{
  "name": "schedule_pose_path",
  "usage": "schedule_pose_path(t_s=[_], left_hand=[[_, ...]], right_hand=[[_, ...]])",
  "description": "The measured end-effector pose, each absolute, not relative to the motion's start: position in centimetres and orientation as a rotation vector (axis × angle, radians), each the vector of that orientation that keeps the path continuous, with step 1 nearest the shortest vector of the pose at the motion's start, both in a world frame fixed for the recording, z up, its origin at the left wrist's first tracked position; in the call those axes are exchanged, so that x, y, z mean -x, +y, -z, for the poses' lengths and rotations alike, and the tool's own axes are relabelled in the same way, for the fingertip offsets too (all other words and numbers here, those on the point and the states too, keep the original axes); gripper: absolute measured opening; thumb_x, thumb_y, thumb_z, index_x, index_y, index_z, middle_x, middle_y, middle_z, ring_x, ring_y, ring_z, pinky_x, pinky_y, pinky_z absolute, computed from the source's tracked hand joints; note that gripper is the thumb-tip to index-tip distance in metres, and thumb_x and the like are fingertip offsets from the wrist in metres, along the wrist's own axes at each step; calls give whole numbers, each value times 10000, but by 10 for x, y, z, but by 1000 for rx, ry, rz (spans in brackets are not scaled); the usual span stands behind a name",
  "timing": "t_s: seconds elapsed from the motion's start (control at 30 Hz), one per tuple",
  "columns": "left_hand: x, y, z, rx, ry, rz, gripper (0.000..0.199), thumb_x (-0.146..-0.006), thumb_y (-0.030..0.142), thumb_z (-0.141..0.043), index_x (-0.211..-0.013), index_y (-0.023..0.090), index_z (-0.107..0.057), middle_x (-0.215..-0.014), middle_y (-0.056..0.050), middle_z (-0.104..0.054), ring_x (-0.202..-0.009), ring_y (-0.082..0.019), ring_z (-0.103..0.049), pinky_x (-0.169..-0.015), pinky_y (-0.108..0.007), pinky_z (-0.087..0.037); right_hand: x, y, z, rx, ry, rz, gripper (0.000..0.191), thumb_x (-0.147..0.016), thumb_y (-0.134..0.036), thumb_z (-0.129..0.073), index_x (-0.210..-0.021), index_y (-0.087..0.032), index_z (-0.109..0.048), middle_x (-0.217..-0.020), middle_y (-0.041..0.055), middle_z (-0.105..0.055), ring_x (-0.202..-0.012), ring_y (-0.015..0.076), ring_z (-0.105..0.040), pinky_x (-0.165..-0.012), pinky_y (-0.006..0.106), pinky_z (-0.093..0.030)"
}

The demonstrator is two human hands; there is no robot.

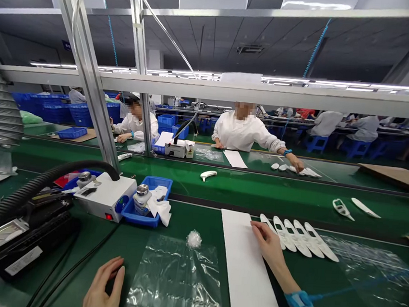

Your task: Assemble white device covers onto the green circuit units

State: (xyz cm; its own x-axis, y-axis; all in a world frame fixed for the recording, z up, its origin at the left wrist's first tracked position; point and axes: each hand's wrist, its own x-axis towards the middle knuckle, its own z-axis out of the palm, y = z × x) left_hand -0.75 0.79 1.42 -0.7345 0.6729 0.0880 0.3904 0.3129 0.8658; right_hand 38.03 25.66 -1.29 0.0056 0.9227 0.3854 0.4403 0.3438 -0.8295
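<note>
My left hand (104, 286) hovers at the bottom, left of a clear plastic bag (177, 281), its fingers curved, thumb apart, with nothing between them. Over the upper part of a stack of white paper (251, 274) is my right hand (266, 241), a blue strap (299, 300) on its wrist; its fingers are bent near the paper's edge, and whether they hold anything is unclear. Just right of it lies a row of several white plastic shells (299, 237). A small crumpled clear ball (194, 239) rests at the bag's top edge.
A blue tray (158, 183) holds a metal-capped bottle (142, 198) and tissues, beside a white box (102, 194) with a black hose. White parts (208, 175) lie on the green belt (276, 194). Across it, a person in white (242, 133) reaches toward white pieces. Metal posts stand left.
</note>
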Motion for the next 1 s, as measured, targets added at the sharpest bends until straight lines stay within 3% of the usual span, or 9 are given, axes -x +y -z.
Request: schedule_pose_path(t_s=[0.1,0.37,1.0], left_hand=[[13,7,-6,-992,2322,-1380,472,-751,623,-503,-1033,266,-627,-1235,-57,-595,-1022,-271,-619,-619,-306,-524],[12,6,-3,-1116,2368,-1411,413,-797,589,-497,-966,247,-656,-1158,-79,-618,-903,-253,-643,-579,-320,-514],[9,3,-6,-1041,2286,-1438,395,-835,568,-488,-987,248,-663,-1188,-95,-591,-978,-256,-621,-552,-283,-527]], right_hand=[[-381,255,20,1298,-1597,-624,380,-833,-494,-525,-994,-175,-655,-939,102,-693,-777,233,-625,-698,352,-520],[-382,251,22,1397,-1659,-684,394,-817,-486,-515,-1016,-180,-665,-900,86,-712,-776,239,-652,-695,347,-522],[-388,258,31,1516,-1716,-717,442,-791,-534,-501,-1039,-207,-666,-912,71,-732,-883,278,-660,-674,352,-516]])
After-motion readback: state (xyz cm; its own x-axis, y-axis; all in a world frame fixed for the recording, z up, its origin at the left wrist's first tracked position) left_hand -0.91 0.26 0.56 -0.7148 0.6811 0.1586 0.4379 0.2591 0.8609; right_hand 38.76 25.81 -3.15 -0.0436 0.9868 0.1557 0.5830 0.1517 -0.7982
